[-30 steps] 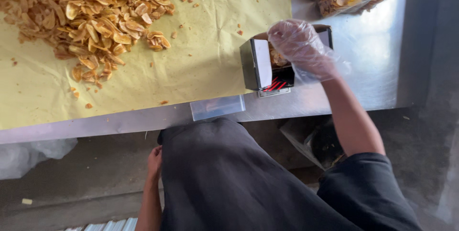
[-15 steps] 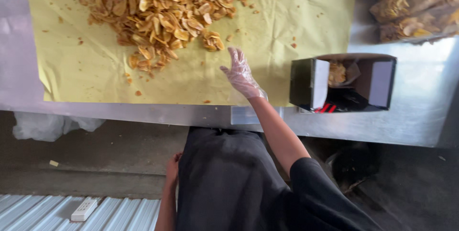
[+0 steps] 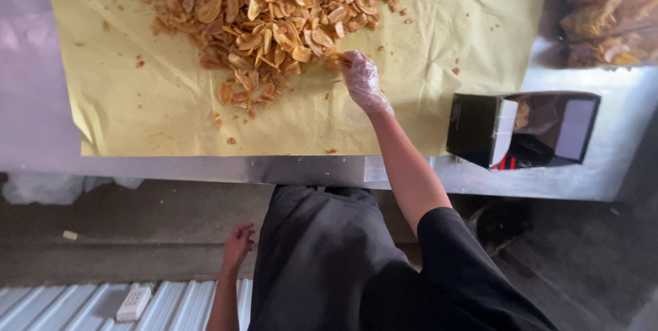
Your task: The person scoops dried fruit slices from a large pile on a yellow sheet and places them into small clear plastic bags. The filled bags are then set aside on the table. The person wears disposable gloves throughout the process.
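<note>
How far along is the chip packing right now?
Done: the open dark box on the metal table already shows some chips inside. In hand: the gloved right hand is at the edge of the chip pile on the yellow paper, pinching a few chips; the left hand hangs idle by the apron. Left: most of the pile is unpacked.

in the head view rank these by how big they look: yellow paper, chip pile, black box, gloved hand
1. yellow paper
2. chip pile, though cut off at the top edge
3. black box
4. gloved right hand
The hand may sit slightly nearer the camera, yet looks clearly smallest.
</note>
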